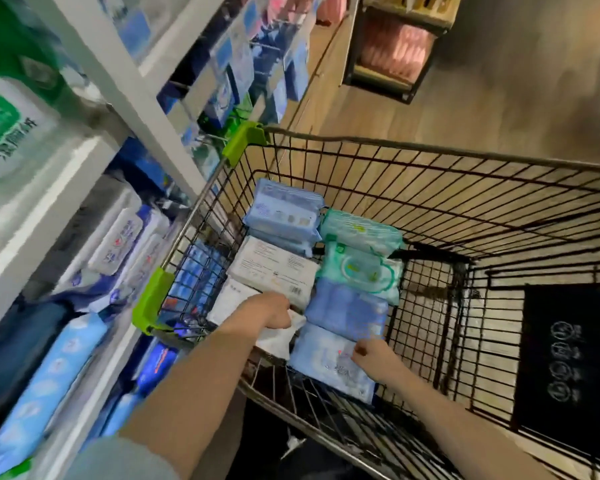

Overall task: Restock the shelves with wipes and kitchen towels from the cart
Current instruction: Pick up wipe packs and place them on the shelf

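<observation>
White pack (278,341) first: the left hand (274,310) is down in the near left corner of the cart (430,152), fingers curled round the top edge of that white pack, and it looks like a firm hold. Just beside it, against the cart's near edge, lies a pale blue pack (326,370). The right hand (373,358) sits on top of it with fingers bent, but whether it has pinched the wrapper or only presses down, I cannot tell from this angle. Beyond them the load runs in two rows along the cart's left side: a darker blue pack (347,313), two green packs (361,268), a white boxy pack (274,268) and a blue stack (284,211) toward the far edge. Shelves (52,188) stand hard against the cart's left side, already carrying wipes in blue and white wrappers. By my reading we're at the pick-up step, with plenty of stock left to move. The next move calls for lifting the white pack clear over the cart's left edge without snagging the wire, then swinging it to a gap on the shelves among matching goods. It's a soft wrapper, so it may well sag or slip if carried by one edge alone.
</observation>
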`<state>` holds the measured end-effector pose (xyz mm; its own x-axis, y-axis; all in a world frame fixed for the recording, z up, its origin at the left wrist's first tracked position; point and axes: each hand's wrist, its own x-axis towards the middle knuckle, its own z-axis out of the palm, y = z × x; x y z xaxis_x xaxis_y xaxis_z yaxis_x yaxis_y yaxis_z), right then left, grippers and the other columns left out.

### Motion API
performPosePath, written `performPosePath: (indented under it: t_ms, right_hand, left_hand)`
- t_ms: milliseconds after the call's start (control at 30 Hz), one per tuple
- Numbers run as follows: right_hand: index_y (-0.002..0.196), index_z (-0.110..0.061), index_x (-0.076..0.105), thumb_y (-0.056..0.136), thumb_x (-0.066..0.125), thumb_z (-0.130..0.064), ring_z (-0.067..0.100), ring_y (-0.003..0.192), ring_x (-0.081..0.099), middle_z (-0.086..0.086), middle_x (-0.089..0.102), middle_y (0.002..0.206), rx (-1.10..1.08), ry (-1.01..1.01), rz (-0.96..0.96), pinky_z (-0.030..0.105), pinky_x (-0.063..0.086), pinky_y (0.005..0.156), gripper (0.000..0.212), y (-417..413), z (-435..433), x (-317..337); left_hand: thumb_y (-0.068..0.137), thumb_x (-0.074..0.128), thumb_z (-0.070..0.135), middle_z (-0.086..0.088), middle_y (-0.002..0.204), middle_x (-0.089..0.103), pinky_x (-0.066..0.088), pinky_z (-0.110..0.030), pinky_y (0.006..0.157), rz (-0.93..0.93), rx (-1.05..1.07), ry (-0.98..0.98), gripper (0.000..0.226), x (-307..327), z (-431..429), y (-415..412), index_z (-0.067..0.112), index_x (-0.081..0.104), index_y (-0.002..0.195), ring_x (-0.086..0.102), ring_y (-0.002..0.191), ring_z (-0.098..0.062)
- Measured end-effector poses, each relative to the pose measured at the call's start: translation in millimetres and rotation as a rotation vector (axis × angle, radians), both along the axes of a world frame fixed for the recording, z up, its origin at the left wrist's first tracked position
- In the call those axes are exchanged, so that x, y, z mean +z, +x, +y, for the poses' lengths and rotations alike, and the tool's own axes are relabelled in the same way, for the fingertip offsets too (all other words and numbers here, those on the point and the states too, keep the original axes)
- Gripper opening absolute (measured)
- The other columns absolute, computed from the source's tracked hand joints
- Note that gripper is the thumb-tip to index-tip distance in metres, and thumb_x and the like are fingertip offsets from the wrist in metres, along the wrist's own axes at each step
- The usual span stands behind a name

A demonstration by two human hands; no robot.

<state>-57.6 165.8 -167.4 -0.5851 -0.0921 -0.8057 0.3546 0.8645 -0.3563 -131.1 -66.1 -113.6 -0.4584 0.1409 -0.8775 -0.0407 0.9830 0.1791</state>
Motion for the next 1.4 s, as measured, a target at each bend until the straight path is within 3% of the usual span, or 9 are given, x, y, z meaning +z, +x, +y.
performPosePath:
  t_ms: [133, 200, 533, 700, 767, 900, 1067, 1333, 1400]
  right_hand:
    - [0.097, -0.007, 0.057, 0.095, 0.051, -0.023, 0.027, 0.107, 0.057, 0.014, 0.059, 0.104, -0.136, 0.122, -0.153, 0.025, 0.04, 0.074, 0.017, 15, 10, -20]
    - [0.123, -0.004, 0.05, 0.094, 0.054, -0.024, 0.029, 0.115, 0.055, 0.016, 0.058, 0.122, -0.215, 0.136, -0.184, 0.027, 0.043, 0.086, 0.035, 23, 14, -34]
    - [0.126, -0.009, 0.044, 0.073, 0.082, -0.028, 0.028, 0.104, 0.06, 0.011, 0.061, 0.118, -0.785, -0.02, -0.221, 0.037, 0.051, 0.085, 0.068, 37, 20, -84]
    - [0.127, -0.019, 0.042, 0.032, 0.092, -0.058, 0.027, 0.101, 0.065, 0.004, 0.065, 0.116, -0.951, -0.132, -0.184, 0.05, 0.054, 0.088, 0.114, 56, 39, -117]
    - [0.127, -0.013, 0.041, 0.046, 0.095, -0.037, 0.027, 0.1, 0.066, 0.008, 0.065, 0.117, -1.049, -0.201, -0.215, 0.049, 0.055, 0.087, 0.1, 56, 36, -113]
    - [0.123, -0.005, 0.047, 0.068, 0.084, -0.007, 0.028, 0.098, 0.068, 0.013, 0.066, 0.115, -1.113, -0.303, -0.253, 0.043, 0.057, 0.083, 0.067, 50, 30, -100]
    - [0.122, -0.006, 0.05, 0.071, 0.081, -0.002, 0.022, 0.09, 0.069, 0.009, 0.068, 0.11, -1.132, -0.39, -0.247, 0.026, 0.057, 0.062, 0.06, 57, 35, -93]
    - [0.111, -0.016, 0.055, 0.07, 0.082, -0.005, 0.021, 0.086, 0.07, 0.004, 0.07, 0.104, -1.097, -0.438, -0.208, 0.029, 0.058, 0.065, 0.05, 59, 51, -47]
    - [0.116, -0.013, 0.056, 0.07, 0.083, -0.009, 0.024, 0.087, 0.072, 0.007, 0.072, 0.105, -1.049, -0.449, -0.189, 0.035, 0.058, 0.073, 0.054, 53, 54, -34]
  left_hand:
    - [0.095, 0.049, 0.029, -0.014, 0.142, 0.045, 0.04, -0.036, 0.103, -0.067, -0.145, 0.031, 0.047, -34, 16, -5, 0.008, 0.046, 0.136, 0.046, 0.126, -0.028]
    - [0.093, 0.053, 0.027, -0.015, 0.138, 0.049, 0.041, -0.036, 0.101, -0.096, -0.211, 0.062, 0.042, -53, 25, 0, 0.006, 0.052, 0.13, 0.049, 0.122, -0.029]
    - [0.094, 0.047, 0.019, -0.015, 0.119, 0.06, 0.046, -0.033, 0.091, -0.108, -0.125, 0.109, 0.029, -104, 53, 25, 0.002, 0.06, 0.113, 0.055, 0.115, -0.03]
    - [0.086, 0.058, 0.023, -0.014, 0.127, 0.055, 0.044, -0.03, 0.092, -0.202, 0.175, 0.074, 0.052, -112, 67, 49, 0.0, 0.044, 0.13, 0.055, 0.117, -0.029]
    - [0.075, 0.061, 0.035, -0.011, 0.139, 0.048, 0.042, -0.03, 0.1, -0.212, 0.235, 0.112, 0.078, -128, 70, 56, -0.001, 0.033, 0.138, 0.051, 0.122, -0.023]
    - [0.079, 0.062, 0.032, -0.015, 0.142, 0.045, 0.04, -0.028, 0.099, -0.188, 0.356, 0.105, 0.073, -128, 77, 54, 0.0, 0.036, 0.139, 0.048, 0.125, -0.026]
    - [0.08, 0.064, 0.02, -0.013, 0.119, 0.06, 0.041, -0.023, 0.078, -0.129, 0.499, 0.119, 0.043, -120, 81, 51, 0.002, 0.056, 0.117, 0.057, 0.111, -0.027]
    - [0.051, 0.061, 0.045, -0.005, 0.104, 0.069, 0.046, -0.018, 0.069, -0.069, 0.665, 0.299, 0.06, -89, 73, 51, 0.011, 0.069, 0.101, 0.064, 0.093, -0.017]
    - [0.041, 0.065, 0.058, -0.005, 0.108, 0.069, 0.051, -0.025, 0.083, -0.07, 0.69, 0.327, 0.079, -79, 68, 51, 0.012, 0.068, 0.106, 0.064, 0.097, -0.018]
